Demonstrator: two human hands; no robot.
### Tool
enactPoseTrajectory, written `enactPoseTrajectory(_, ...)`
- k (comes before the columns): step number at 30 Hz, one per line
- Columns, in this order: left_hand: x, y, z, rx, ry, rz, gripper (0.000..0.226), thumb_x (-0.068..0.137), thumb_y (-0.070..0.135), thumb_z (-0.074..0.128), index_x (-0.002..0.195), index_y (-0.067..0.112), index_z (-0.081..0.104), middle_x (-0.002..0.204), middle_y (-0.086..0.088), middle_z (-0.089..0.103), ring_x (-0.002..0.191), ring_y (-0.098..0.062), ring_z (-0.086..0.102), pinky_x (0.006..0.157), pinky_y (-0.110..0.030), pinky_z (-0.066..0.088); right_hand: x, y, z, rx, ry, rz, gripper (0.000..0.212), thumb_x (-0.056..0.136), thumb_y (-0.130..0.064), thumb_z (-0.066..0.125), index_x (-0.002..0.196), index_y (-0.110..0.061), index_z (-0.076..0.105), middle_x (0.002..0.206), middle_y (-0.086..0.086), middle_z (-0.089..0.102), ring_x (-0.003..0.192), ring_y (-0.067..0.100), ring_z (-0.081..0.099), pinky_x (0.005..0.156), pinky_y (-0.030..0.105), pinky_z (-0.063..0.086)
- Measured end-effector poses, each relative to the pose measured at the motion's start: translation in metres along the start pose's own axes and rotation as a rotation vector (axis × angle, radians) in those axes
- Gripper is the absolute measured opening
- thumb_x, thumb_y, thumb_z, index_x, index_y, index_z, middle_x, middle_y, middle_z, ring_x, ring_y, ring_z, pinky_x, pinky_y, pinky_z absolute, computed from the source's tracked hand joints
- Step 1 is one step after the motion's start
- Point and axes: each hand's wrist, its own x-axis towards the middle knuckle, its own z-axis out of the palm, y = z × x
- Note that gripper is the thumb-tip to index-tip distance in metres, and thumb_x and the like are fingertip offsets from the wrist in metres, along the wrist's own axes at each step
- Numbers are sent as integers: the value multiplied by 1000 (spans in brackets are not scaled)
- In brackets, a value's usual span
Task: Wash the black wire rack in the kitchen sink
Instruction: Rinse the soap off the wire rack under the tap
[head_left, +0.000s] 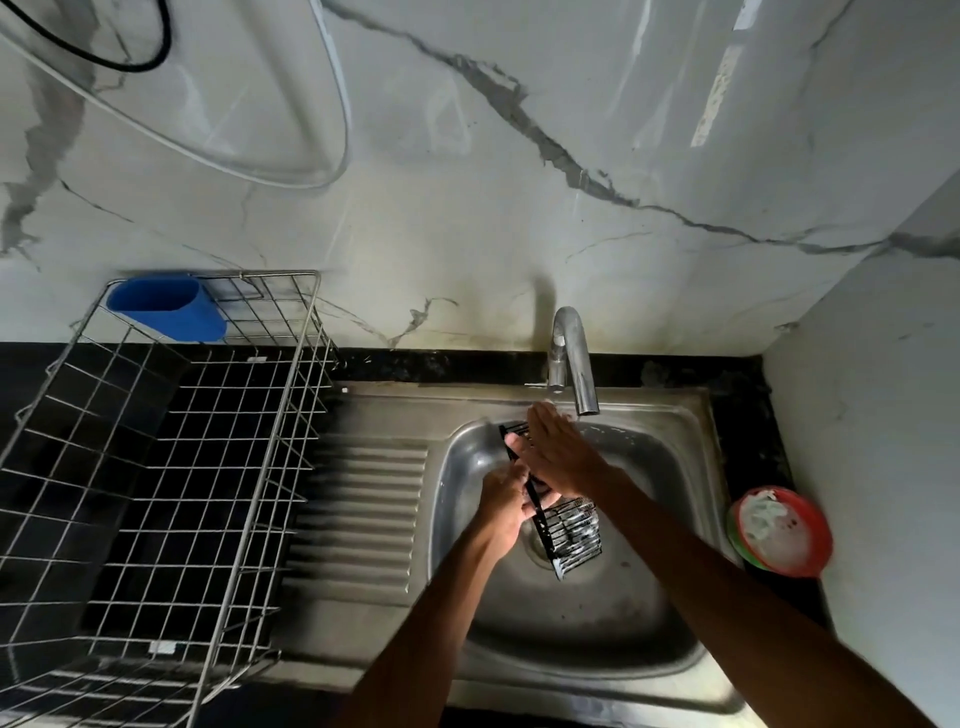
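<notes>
You held the black wire rack (574, 530) low inside the sink (597, 623), over the middle of the basin and tipped up on edge. Its long axis ran from its far end, just under the tap (571, 353), down toward you and to the right. Your left hand (506, 501) made the grip, its fingers curled round the rack's long left side about midway. That left the far half beyond the grip and the whitish, soapy-looking near half hanging past it toward you. Your right hand (561, 454) was spread flat, fingers straight and together, laid across the far half from the right and nearer the tap than the left. By my judgement, any rub or rinse would have had to travel along that diagonal. The near end, lying apart from the tap, was the part that needed bringing under it. I could not tell whether water was running.
</notes>
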Motion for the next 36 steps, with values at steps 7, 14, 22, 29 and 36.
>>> enactPoseTrajectory(7, -2, 12, 3, 17, 61, 4, 31, 109, 21, 45, 94, 7, 68, 83, -7, 73, 76, -19, 71, 72, -36, 59, -26, -4, 7, -28, 40, 2, 105, 87, -78, -5, 156, 1, -10, 163, 21, -16, 152, 29, -16, 120, 34, -10)
enactPoseTrajectory(14, -6, 12, 5, -15, 84, -27, 27, 107, 15, 46, 92, 7, 66, 84, -9, 72, 82, -23, 69, 79, -39, 56, -35, -6, 7, -24, 3, 1, 105, 89, -79, -1, 157, 2, -2, 165, 22, -8, 154, 30, -10, 125, 41, -3)
enactPoseTrajectory(22, -12, 19, 3, -49, -8, 10, 31, 109, 21, 49, 95, 4, 71, 96, -17, 77, 81, -22, 76, 76, -37, 63, -17, -16, -19, -51, -83, -5, 110, 84, -80, -2, 157, 2, 3, 166, 21, -2, 155, 26, -7, 123, 36, -5)
enactPoseTrajectory(29, -12, 22, 2, -4, 67, -9, 31, 109, 21, 45, 97, 4, 69, 87, -11, 76, 76, -19, 73, 70, -34, 58, -33, -21, -10, -41, -38, 3, 96, 95, -73, 8, 158, 0, 4, 166, 19, 0, 155, 27, -3, 121, 36, 0)
enactPoseTrajectory(36, -8, 22, 9, 11, 41, -8, 23, 105, 18, 55, 91, 4, 68, 83, -10, 73, 76, -20, 72, 62, -31, 59, -42, 5, -4, 94, -23, 80, 98, 94, -76, 7, 159, -3, 0, 167, 13, -9, 154, 24, -9, 126, 38, 4)
